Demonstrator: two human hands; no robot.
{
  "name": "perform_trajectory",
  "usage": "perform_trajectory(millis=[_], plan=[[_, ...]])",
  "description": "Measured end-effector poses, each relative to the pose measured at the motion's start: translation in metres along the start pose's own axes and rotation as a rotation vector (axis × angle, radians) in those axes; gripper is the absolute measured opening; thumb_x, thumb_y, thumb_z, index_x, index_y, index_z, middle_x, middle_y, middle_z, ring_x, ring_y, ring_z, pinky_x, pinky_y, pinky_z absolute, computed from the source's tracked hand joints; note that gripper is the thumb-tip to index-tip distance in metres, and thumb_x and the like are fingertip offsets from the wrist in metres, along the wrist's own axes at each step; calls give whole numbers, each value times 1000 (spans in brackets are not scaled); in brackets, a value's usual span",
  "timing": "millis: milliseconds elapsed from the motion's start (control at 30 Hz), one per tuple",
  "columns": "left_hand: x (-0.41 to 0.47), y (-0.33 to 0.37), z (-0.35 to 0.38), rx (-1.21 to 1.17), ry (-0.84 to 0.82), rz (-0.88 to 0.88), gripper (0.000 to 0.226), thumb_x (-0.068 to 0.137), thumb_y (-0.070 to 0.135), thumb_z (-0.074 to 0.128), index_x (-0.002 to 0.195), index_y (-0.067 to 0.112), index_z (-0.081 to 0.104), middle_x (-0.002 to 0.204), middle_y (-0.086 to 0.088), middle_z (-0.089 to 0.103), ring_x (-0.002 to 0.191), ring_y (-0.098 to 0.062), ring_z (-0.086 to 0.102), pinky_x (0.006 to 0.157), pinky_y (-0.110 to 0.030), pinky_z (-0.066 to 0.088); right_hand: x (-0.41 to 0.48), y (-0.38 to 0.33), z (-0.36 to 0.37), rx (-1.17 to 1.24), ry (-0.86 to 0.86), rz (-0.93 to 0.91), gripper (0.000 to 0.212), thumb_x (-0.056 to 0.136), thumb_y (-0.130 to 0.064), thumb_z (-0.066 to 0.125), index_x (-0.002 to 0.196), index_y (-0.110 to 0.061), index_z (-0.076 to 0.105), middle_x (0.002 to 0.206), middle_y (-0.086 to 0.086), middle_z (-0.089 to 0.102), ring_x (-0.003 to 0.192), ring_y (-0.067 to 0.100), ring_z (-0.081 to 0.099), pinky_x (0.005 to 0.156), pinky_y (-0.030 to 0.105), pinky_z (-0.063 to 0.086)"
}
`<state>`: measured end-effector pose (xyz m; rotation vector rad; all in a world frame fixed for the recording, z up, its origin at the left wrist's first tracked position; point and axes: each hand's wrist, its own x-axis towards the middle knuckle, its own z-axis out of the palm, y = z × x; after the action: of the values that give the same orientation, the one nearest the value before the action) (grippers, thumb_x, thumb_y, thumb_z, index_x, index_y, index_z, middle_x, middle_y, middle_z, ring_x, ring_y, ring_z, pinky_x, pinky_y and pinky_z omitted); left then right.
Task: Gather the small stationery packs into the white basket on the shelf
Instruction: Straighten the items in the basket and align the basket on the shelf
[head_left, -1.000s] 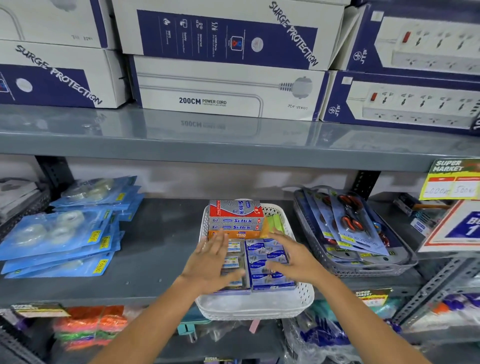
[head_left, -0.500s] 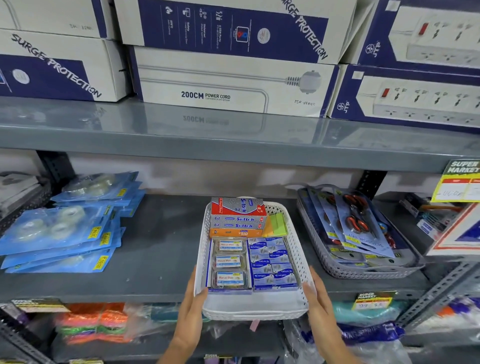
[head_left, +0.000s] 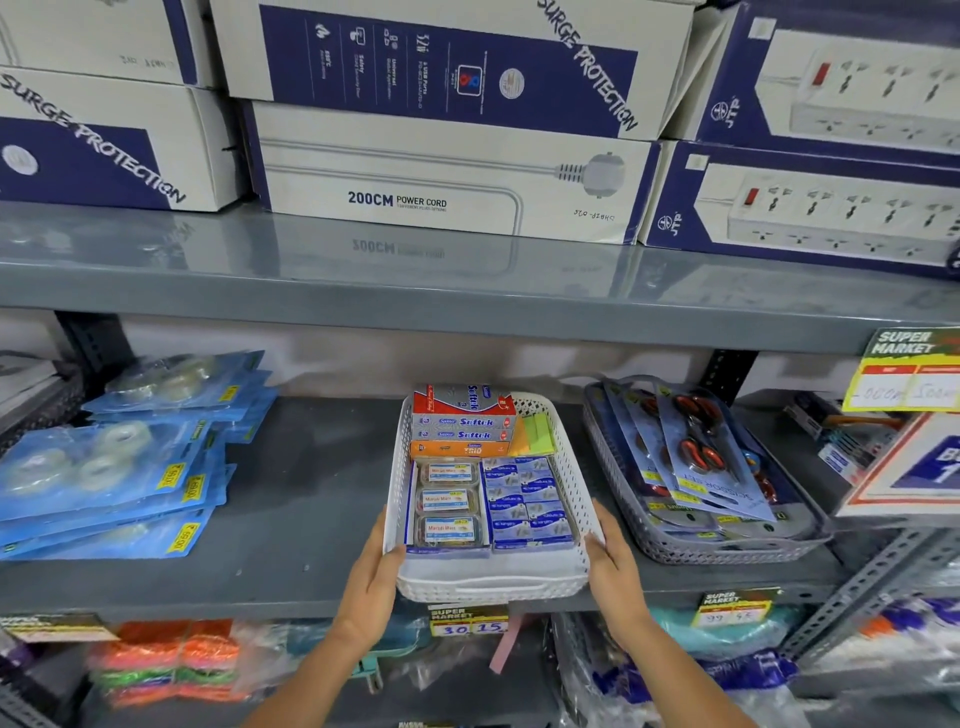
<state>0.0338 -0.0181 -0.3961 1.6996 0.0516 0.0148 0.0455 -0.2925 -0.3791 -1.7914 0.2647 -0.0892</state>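
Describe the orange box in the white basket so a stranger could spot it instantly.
On the grey middle shelf, find the white basket between both hands. At its far end is a box stack; the orange box is the lowest, under silver-blue Softek boxes, beside green sticky notes.

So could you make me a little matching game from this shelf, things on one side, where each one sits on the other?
Things:
1. Softek boxes
2. scissor packs
3. tape packs
4. surge protector boxes

Places:
A. upper shelf
B. grey basket
C. loose on the shelf, left
D. back of the white basket

Pairs: 1-D, 2-B, 3-C, 4-A
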Motion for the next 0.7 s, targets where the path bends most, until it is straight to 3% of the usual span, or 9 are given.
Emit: perform_trajectory(millis=[100, 200, 333, 400, 567, 700], plan=[[10, -1, 0, 24, -1, 3, 58, 89, 40, 38, 146, 28, 34, 133, 7, 56, 117, -1, 55, 101, -25, 41, 9, -5, 1, -9, -8, 18, 49, 101, -4, 36, 146, -24, 37, 138, -1, 50, 120, 13, 48, 103, 26, 34], [17, 1, 0, 12, -1, -8, 51, 96, 34, 41, 146, 28, 33, 132, 4, 56, 114, -2, 56, 98, -24, 42, 16, -6, 4, -18, -8, 28, 49, 101, -6, 35, 147, -24, 34, 145, 0, 44, 130, 16, 44, 112, 31, 31], [21, 5, 2, -31, -3, -32, 46, 100, 29, 42, 145, 28, 32, 126, 10, 56, 107, 7, 54, 95, -20, 39, 21, -3, 5, -52, -13, 28, 49, 102, -8, 34, 147, -26, 33, 147, 3, 44, 133, 20, 43, 116, 38, 30], [20, 6, 3, -56, -7, -45, 45, 101, 27, 41, 145, 29, 31, 125, 10, 55, 107, 7, 53, 102, -26, 37, 22, -2, 5, -57, -20, 31, 49, 102, -10, 34, 148, -28, 31, 148, 2, 43, 134, 21, 42, 116, 40, 29], [14, 9, 4, -49, 9, -81, 53, 90, 53, 42, 140, 37, 35, 123, 20, 57, 114, 0, 52, 112, -35, 32, 15, -5, 5, -23, -25, 71, 46, 103, -22, 34, 148, -31, 29, 154, 1, 34, 141, 21, 34, 118, 40, 24], [15, -1, 5, 1, 67, -166, 85, 66, 87, 33, 134, 37, 47, 122, 12, 62, 118, -11, 54, 113, -39, 32, 9, -3, 3, 8, -26, 155, 54, 100, -41, 37, 149, -20, 30, 155, 2, 33, 143, 23, 30, 116, 36, 21]])
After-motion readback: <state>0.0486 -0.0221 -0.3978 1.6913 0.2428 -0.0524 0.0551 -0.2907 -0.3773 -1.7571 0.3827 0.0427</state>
